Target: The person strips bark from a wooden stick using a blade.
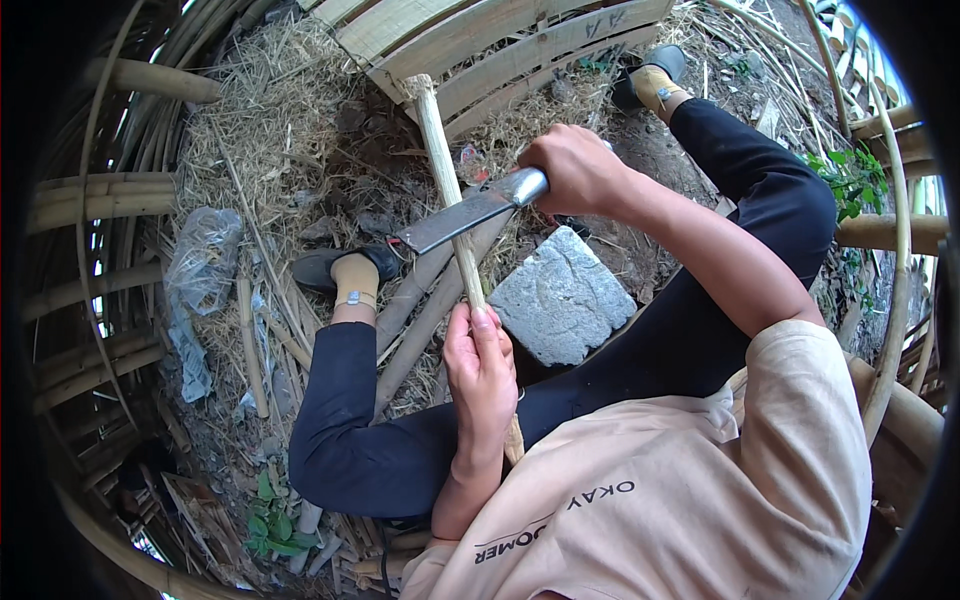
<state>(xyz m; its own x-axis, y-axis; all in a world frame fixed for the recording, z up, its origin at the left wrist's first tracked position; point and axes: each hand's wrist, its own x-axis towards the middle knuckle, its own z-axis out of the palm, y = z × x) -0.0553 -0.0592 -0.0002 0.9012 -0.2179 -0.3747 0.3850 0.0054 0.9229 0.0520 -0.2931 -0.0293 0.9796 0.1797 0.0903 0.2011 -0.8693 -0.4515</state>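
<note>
My left hand (482, 365) is closed around the lower part of a pale wooden stick (437, 140), which slants up and away from me. In my right hand (578, 172) is the handle of a machete (460, 220) with a broad, square-ended metal blade. The blade lies across the stick, above my left hand, and points to the left. Much of the handle is hidden in my fist; its metal socket shows. A grey square stone block (563, 295) sits on the ground just right of the stick, between my legs.
A slatted wooden crate (530, 60) stands at the far side. Bamboo poles (100, 205) form walls left and right. Clear plastic bags (205, 260) lie on straw-covered ground at the left. Thick bamboo pieces (410, 320) lie beside my left foot. Green leaves (278, 520) grow at lower left.
</note>
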